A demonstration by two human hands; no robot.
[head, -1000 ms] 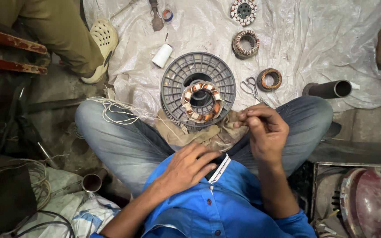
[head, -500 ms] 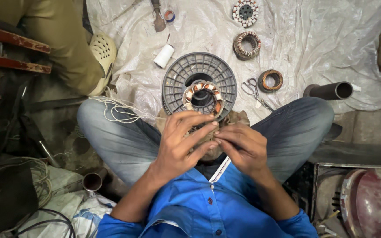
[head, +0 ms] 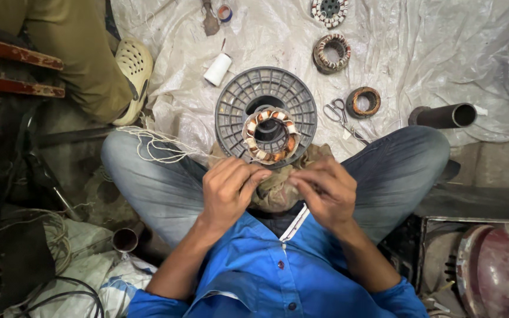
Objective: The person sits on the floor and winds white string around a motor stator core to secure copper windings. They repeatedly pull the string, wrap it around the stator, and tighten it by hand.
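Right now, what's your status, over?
Both hands, left hand and right hand, pinching thread beside wound stator. Stator on grey spool. Nothing blocking.

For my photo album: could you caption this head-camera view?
Seated cross-legged, left hand and right hand pinch together beside a copper-wound stator on a grey spool.

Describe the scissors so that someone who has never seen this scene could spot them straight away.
Start at the grey ribbed plastic disc on the white sheet, just beyond the person's crossed legs. To its right, before the rusty copper-wound ring, lie the scissors. They are the only thing there with two finger loops and thin metal blades.
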